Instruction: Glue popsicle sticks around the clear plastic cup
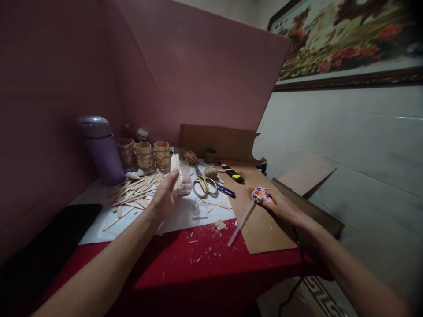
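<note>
My left hand (pixel 167 193) is closed round a clear plastic cup (pixel 185 178) lying on its side, with pale craft sticks (pixel 175 169) along its near side. Whether the sticks are glued on or pressed by my thumb, I cannot tell. Over the brown board, my right hand (pixel 276 204) grips a flower-patterned glue gun (pixel 259 193). A long translucent glue stick (pixel 241 225) juts from it toward me, and a dark cord hangs below my wrist. Between the hands lie gold-handled scissors (pixel 205 186) and a blue box cutter (pixel 226 190).
Loose craft sticks (pixel 135 191) are heaped at left, near a purple bottle (pixel 104 154) and several wooden-looking cups (pixel 161 155). Behind are a twine ball (pixel 190 157), a small pot (pixel 210 155) and a black-yellow cutter (pixel 233 172). Scraps litter the red cloth (pixel 185 277).
</note>
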Available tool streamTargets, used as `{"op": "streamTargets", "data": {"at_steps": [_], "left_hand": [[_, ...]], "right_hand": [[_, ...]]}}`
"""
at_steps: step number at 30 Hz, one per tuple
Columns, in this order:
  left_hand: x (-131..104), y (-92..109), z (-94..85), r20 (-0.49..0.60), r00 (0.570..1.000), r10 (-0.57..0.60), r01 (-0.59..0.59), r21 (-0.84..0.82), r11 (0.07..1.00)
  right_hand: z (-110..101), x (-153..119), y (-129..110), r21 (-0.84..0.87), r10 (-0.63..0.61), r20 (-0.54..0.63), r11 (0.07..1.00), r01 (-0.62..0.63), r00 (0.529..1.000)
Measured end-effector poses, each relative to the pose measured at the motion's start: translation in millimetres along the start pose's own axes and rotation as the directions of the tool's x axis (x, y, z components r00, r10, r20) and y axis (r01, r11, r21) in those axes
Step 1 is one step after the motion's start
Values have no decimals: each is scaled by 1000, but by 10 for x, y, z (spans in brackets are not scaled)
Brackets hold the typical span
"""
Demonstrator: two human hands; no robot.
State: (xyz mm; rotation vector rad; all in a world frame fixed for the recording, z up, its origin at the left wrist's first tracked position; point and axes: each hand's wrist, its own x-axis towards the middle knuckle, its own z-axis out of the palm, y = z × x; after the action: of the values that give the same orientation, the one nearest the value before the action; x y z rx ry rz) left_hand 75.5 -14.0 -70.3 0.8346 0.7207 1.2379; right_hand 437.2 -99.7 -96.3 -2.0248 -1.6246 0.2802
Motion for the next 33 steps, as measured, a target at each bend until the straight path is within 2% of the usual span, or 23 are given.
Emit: {"op": "streamTargets", "data": {"at_steps": [3, 6, 8, 12, 15, 18, 20, 23, 26, 33], "left_hand": [[-23, 5, 13, 42, 999, -29, 29, 9, 1000], [-33, 0, 9, 82, 996, -36, 35, 6, 999], [-33, -20, 2, 107, 993, -43, 43, 3, 999], [-37, -109, 5, 161, 985, -62, 65, -13, 998], [-64, -180, 30, 201, 976, -81, 82, 3, 997], [-108, -213, 64, 241, 966, -94, 90, 25, 996], [-136, -212, 86, 258, 962, -91, 82, 44, 996], [-164, -192, 114, 259, 961, -92, 72, 88, 993], [-180, -174, 132, 265, 960, -92, 65, 111, 992], [-193, -163, 131, 258, 962, -84, 46, 150, 988]], "right_hand": [[-58, -85, 39, 365, 76, 19, 928, -78, 997], [-167, -215, -53, 672, 156, 94, 719, -178, 983], [-244, -318, -192, 771, 199, 138, 593, -232, 970], [-292, -530, -594, 822, 219, 177, 504, -266, 960], [-213, -682, -918, 774, 79, 354, 535, -339, 932], [-104, -798, -1180, 720, -127, 460, 632, -286, 879], [-43, -838, -1307, 702, -216, 480, 676, -224, 851], [20, -838, -1443, 687, -245, 462, 707, -169, 853], [51, -801, -1541, 667, -265, 489, 728, -160, 831], [22, -751, -1657, 560, -231, 509, 820, -115, 829]]}}
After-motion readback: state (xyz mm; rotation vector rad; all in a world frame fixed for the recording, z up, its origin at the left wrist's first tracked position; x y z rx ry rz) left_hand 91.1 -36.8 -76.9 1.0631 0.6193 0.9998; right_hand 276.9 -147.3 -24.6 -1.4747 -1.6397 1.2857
